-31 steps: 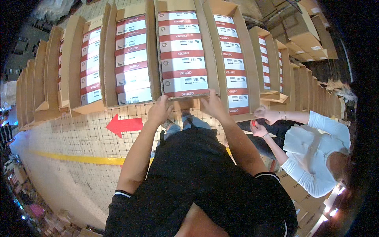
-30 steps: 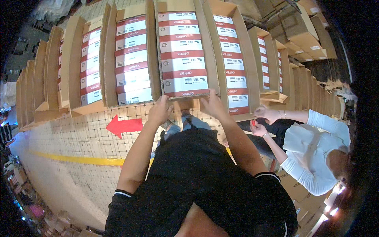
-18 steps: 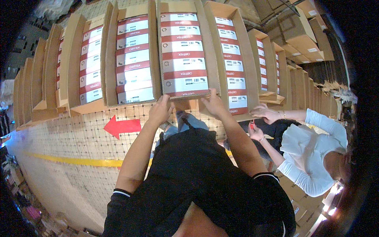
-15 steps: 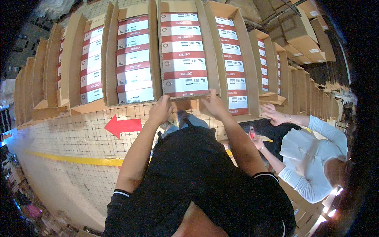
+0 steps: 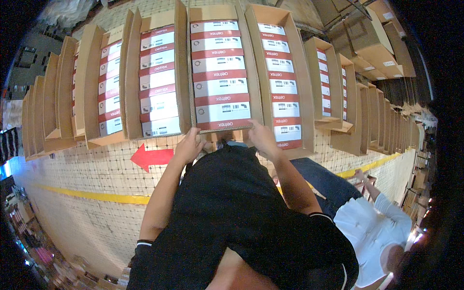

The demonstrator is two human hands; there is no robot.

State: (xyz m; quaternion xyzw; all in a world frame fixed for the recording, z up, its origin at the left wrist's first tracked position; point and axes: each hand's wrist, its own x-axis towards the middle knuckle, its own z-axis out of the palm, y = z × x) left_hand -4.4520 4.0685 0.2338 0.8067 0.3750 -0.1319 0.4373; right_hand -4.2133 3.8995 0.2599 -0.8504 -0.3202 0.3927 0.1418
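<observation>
Directly in front of me is a long open cardboard carton (image 5: 251,82) holding a row of white-and-red boxes (image 5: 222,87). Its near edge is in both my hands. My left hand (image 5: 188,146) has its fingers closed on the near left corner. At the near right corner, my right hand (image 5: 263,140) grips the same edge, with the thumb side on top. The undersides of my fingers are partly hidden by the cardboard.
Similar filled cartons (image 5: 157,77) (image 5: 282,87) stand close on either side, and more cartons line up further out. On the tiled floor lie a red arrow (image 5: 152,157) and a yellow line (image 5: 96,195). A co-worker in a white top (image 5: 360,224) is near my right.
The carton's near edge and my hands have come slightly closer to my body. The co-worker has turned and shifted, with one arm now reaching away to the right.
</observation>
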